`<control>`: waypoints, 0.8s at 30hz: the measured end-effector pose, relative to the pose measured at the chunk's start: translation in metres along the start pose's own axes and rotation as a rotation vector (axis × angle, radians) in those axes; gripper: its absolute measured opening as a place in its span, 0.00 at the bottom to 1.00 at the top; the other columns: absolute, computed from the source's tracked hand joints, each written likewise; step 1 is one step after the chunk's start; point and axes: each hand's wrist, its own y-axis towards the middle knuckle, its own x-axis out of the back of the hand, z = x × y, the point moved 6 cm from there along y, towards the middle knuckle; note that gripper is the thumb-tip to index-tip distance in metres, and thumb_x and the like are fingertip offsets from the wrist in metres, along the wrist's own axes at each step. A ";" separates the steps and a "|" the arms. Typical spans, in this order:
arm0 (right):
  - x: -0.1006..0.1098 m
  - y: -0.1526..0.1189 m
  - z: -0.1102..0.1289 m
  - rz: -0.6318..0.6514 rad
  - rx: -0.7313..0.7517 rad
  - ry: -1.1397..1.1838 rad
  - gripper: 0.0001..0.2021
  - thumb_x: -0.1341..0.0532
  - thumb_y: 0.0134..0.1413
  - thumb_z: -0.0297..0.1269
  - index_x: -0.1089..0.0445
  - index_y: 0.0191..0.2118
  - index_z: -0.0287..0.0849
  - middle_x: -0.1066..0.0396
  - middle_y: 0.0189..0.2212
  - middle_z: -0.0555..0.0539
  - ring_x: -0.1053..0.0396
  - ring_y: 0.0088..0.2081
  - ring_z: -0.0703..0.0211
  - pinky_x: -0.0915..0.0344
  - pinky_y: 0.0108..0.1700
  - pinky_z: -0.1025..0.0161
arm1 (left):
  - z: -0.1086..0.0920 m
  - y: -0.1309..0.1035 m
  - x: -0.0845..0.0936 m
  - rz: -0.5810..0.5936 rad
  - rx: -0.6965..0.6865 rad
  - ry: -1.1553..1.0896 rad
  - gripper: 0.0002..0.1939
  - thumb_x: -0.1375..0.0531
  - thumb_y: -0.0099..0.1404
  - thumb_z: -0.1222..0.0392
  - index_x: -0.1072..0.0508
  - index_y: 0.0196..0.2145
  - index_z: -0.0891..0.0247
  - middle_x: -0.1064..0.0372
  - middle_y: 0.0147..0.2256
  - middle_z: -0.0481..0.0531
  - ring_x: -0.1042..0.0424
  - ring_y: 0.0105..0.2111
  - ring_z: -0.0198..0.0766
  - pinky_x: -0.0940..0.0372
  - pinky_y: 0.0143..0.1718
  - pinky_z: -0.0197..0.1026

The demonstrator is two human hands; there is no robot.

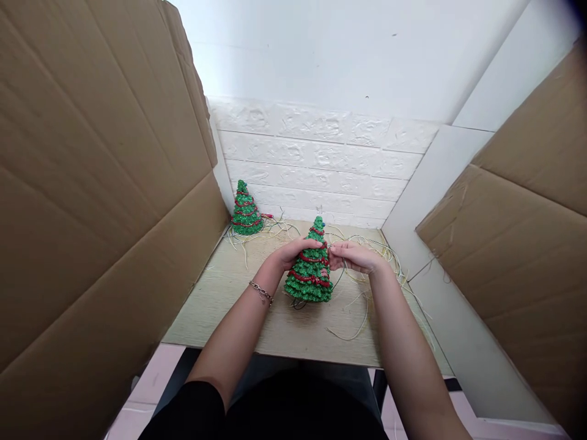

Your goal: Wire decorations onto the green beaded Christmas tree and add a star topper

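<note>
A green miniature Christmas tree [310, 278] with red garlands stands upright near the middle of the table, a clear star at its tip. Around its upper left side wraps my left hand [297, 249], thumb across the front. My right hand [352, 255] is at the tree's right side, its thumb and fingers pinched on a thin dark wire [339, 279] that runs down beside the tree. A dark loop of wire also shows under the base. The fingers behind the tree are hidden.
A second green tree [246, 211] stands at the back left of the table [284, 333]. Loose pale wires [389, 256] lie tangled along the back and right. Cardboard panels [105, 183] rise on both sides, and a white brick-patterned wall [316, 153] closes the back.
</note>
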 end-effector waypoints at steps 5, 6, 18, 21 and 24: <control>0.006 0.003 -0.001 -0.042 0.018 0.000 0.19 0.31 0.36 0.49 0.34 0.27 0.38 0.37 0.16 0.55 0.40 0.18 0.72 0.38 0.24 0.71 | 0.000 -0.001 -0.005 -0.005 0.013 0.013 0.17 0.33 0.41 0.55 0.28 0.27 0.69 0.29 0.25 0.55 0.31 0.24 0.36 0.35 0.29 0.39; 0.009 0.004 -0.002 -0.064 0.022 0.004 0.19 0.33 0.38 0.49 0.34 0.27 0.39 0.42 0.14 0.58 0.46 0.15 0.74 0.42 0.20 0.73 | -0.001 -0.001 -0.005 -0.007 0.011 0.011 0.17 0.33 0.41 0.56 0.28 0.28 0.69 0.29 0.25 0.54 0.31 0.23 0.36 0.35 0.28 0.38; 0.021 0.005 0.006 -0.256 0.085 -0.192 0.13 0.39 0.43 0.46 0.31 0.27 0.39 0.53 0.13 0.59 0.60 0.13 0.74 0.66 0.14 0.70 | -0.001 0.000 -0.004 0.029 0.017 0.034 0.17 0.34 0.42 0.56 0.26 0.30 0.68 0.28 0.27 0.53 0.31 0.26 0.35 0.36 0.31 0.37; 0.021 0.002 0.010 -0.285 0.098 -0.296 0.15 0.39 0.43 0.48 0.29 0.30 0.40 0.55 0.11 0.60 0.61 0.13 0.73 0.67 0.14 0.69 | -0.001 -0.001 -0.002 0.013 0.032 0.046 0.18 0.33 0.41 0.55 0.26 0.30 0.68 0.29 0.26 0.53 0.32 0.25 0.35 0.37 0.29 0.37; 0.024 0.001 0.014 -0.338 0.137 -0.394 0.17 0.38 0.43 0.49 0.28 0.31 0.39 0.46 0.14 0.57 0.60 0.13 0.74 0.66 0.15 0.69 | -0.003 -0.002 -0.004 0.027 0.031 0.065 0.19 0.33 0.41 0.55 0.25 0.31 0.68 0.28 0.28 0.54 0.32 0.26 0.36 0.37 0.29 0.38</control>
